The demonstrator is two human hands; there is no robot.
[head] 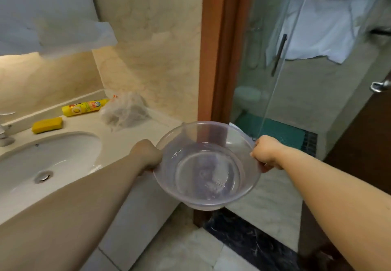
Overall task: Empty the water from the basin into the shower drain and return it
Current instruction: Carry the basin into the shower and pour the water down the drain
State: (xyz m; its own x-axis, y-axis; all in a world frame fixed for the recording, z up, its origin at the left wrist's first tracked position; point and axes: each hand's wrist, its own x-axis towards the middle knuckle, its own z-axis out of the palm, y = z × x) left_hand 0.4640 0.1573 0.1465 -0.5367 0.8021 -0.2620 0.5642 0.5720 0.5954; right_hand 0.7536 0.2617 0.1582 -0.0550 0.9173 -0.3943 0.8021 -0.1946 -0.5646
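While the left hand and right hand each clamp the basin rim, keep it level (water inside). Walk slowly toward the shower.

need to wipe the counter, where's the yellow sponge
The yellow sponge lies at the left, on the counter behind the sink, just below the yellow spray can.

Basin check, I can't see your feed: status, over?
Left hand and right hand grip opposite rims of clear basin. Basin level, held off the counter, shallow water inside. Glass shower door ahead, partly open.
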